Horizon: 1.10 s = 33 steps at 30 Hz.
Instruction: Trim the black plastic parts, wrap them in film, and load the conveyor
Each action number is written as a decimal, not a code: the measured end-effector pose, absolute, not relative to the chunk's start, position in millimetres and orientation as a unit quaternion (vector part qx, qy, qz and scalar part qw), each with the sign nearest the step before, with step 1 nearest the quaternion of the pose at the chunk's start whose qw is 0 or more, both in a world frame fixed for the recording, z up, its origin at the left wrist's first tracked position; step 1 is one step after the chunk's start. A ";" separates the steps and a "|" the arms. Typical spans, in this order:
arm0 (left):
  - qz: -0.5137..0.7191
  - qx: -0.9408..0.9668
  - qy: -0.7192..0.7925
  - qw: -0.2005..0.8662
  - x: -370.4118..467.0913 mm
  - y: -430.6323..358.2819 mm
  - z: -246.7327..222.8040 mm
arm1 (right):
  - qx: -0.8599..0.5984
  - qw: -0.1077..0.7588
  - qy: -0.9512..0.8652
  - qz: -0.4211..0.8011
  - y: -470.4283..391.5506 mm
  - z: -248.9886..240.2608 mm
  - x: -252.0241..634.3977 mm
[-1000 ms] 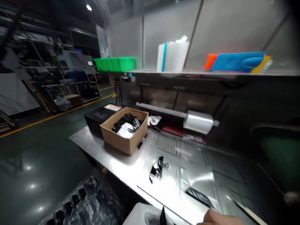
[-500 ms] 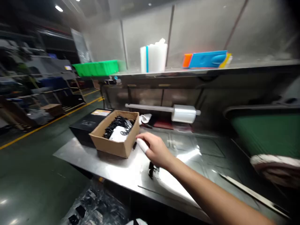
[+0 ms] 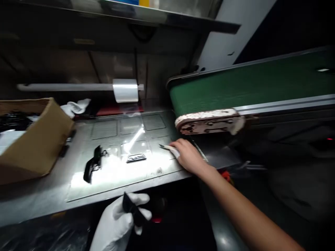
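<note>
My left hand (image 3: 115, 221), in a white glove, is closed on a small black plastic part (image 3: 133, 211) just off the table's front edge. My right hand (image 3: 187, 155) is bare apart from a white cover on one digit. Its fingers are closed around a slim pale tool (image 3: 166, 147) with a dark pointed tip; blur hides its exact kind. To the left on the metal table (image 3: 157, 176) lie some black plastic pieces (image 3: 92, 164). A flat dark-rimmed piece with a shiny middle (image 3: 136, 158) rests between them and my right hand.
An open cardboard box (image 3: 39, 146) of black parts stands on the left. Behind are a white cloth (image 3: 75, 107) and a clear film roll (image 3: 125, 90) on a rod. A green conveyor belt (image 3: 248, 87) runs at the right, with a shelf (image 3: 157, 15) overhead.
The view has swung right and down. My right hand has left the box's side and taken hold of the slim tool on the right. My gloved left hand now shows with a black part.
</note>
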<state>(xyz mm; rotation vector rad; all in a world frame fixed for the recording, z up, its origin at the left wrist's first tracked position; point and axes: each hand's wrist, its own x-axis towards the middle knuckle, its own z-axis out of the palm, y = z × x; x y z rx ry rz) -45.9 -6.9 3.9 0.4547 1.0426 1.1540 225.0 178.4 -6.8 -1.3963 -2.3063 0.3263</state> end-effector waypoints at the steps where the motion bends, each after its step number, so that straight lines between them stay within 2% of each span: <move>1: 0.525 0.216 0.462 0.681 -41.2 -4.8 4.4 | -0.494 0.203 -0.836 0.127 179.9 -7.3 226.5; 6: 0.567 0.242 0.450 0.646 -33.7 1.8 1.4 | -0.430 0.231 -0.854 0.178 169.4 4.2 225.2; 11: 0.587 0.240 0.454 0.626 -35.9 -2.7 2.5 | -0.263 0.234 -0.869 0.347 136.2 29.7 200.1; 15: 0.578 0.243 0.428 0.651 -32.3 -5.7 6.6 | -0.204 0.204 -0.860 0.421 115.7 41.6 180.8; 20: 0.566 0.240 0.395 0.683 -24.8 -7.6 8.1 | -0.172 0.160 -0.876 0.422 103.3 45.2 175.7; 29: 0.561 0.230 0.350 0.714 -26.0 -15.3 0.9 | -0.215 0.054 -0.891 0.395 100.3 47.0 166.4; 33: 0.566 0.252 0.324 0.715 -30.2 -18.9 -5.8 | -0.236 -0.020 -0.881 0.411 101.1 56.8 162.9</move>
